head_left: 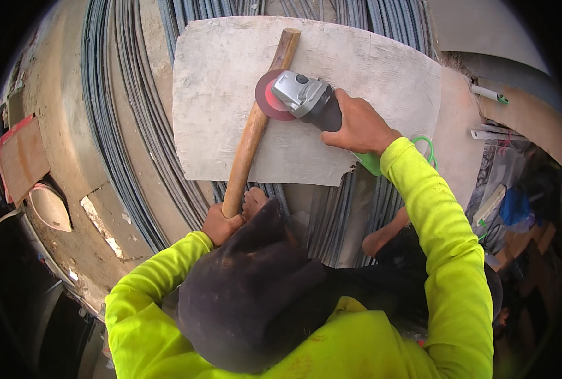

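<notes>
My right hand (pixel 362 124) is wrapped round the dark body of an angle grinder (pixel 306 95) with a silver head. Its reddish disc (pixel 268 95) lies over the upper part of a wooden handle (pixel 251 142), hiding a short stretch of it; whether disc and wood touch, I cannot tell. My left hand (pixel 221 226) grips the handle's near end, close beside my bare foot (pixel 254 202). From there the handle slants away to the far right across a pale, worn board (pixel 357 63). A green part (pixel 368 163) shows below my right wrist.
Bundles of steel rebar (pixel 107 126) run under and beside the board. A green cord (pixel 431 150) loops past my right sleeve. Far left are a red-edged brown panel (pixel 23 158) and a pale scoop-shaped piece (pixel 50 206). A blue bag (pixel 516 207) sits among clutter on the right.
</notes>
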The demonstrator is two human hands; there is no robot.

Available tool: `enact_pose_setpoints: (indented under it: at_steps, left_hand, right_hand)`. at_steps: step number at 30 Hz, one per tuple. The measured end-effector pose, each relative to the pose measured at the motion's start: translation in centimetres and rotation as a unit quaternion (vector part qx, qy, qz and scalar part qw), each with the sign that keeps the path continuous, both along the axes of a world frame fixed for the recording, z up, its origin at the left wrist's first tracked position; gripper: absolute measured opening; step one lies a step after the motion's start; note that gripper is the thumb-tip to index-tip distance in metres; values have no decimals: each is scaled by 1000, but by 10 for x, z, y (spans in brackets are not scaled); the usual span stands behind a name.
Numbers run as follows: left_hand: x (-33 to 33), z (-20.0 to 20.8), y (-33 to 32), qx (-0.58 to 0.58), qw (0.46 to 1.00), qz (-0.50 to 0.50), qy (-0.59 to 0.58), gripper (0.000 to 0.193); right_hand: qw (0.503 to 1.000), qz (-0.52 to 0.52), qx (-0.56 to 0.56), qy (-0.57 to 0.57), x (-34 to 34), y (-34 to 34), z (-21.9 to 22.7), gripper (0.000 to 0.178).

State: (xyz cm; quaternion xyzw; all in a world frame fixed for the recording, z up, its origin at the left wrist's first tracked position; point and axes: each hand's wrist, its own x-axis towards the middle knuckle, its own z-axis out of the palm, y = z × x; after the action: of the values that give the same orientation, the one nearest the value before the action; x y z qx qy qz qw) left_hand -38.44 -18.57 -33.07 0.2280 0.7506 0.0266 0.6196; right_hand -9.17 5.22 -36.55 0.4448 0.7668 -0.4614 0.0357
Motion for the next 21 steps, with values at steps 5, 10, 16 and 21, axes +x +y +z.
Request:
enact_pose_setpoints:
  at_steps: [5, 10, 16, 21]
  left_hand:
    - [-5, -40, -45, 60, 992, 75, -80, 23]
    - [1, -43, -47, 37, 990, 85, -104, 24]
    - [-4, -48, -56, 29, 993, 60, -97, 27]
    - [-5, -51, -55, 32, 993, 60, -93, 26]
  right_hand:
    - [998, 54, -20, 7, -5, 2, 9, 61]
    - [999, -13, -19, 22, 0, 8, 2, 60]
    - [999, 45, 6, 2, -2, 7, 7, 58]
    - [996, 82, 14, -21, -1, 10, 11, 56]
